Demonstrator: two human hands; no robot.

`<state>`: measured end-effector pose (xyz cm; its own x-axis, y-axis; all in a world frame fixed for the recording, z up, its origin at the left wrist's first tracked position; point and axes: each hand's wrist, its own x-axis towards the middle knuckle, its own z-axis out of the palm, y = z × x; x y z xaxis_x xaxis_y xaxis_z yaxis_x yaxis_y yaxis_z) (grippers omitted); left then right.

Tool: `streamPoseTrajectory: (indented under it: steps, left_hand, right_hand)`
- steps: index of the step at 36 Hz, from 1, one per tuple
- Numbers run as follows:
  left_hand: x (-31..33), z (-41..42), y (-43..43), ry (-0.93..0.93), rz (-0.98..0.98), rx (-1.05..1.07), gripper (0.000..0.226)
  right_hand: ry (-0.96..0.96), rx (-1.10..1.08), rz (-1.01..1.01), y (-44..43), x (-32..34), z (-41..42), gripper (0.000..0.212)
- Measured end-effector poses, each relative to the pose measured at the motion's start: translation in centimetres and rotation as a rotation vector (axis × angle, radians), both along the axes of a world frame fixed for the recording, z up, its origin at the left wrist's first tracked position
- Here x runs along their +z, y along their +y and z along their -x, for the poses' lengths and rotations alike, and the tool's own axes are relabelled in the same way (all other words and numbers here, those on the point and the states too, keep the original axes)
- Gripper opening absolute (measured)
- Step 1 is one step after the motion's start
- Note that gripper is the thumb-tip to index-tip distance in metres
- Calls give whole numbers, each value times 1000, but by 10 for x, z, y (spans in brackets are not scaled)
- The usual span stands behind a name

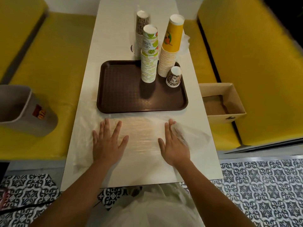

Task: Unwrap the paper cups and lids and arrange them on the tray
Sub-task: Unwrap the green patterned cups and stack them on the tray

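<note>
Both hands, left hand (107,143) and right hand (174,144), are lying flat with fingers spread on clear plastic wrap (142,133) on the desk (114,30), near the brown tray (121,89).

The person's left hand (109,145) and right hand (174,145) are bare, each with slim fingers. Both forearms are uncovered from the wrist down to the lower edge of the view. Just below the near edge of the white table (114,38) shows a pale whitish, softly folded garment (155,208). It is perhaps a thin, gauzy skirt or tunic, though blur leaves its cloth unclear.
</note>
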<state>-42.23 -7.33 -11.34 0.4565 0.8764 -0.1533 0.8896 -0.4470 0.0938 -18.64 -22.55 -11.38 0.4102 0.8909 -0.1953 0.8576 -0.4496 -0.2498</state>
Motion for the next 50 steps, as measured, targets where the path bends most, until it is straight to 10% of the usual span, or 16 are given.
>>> streamPoseTrajectory:
  steps: [50]
  left_hand:
    - [-4,-1,2,-28,8,-8,79]
  right_hand:
    - [-18,-282,121,-54,0,-86,63]
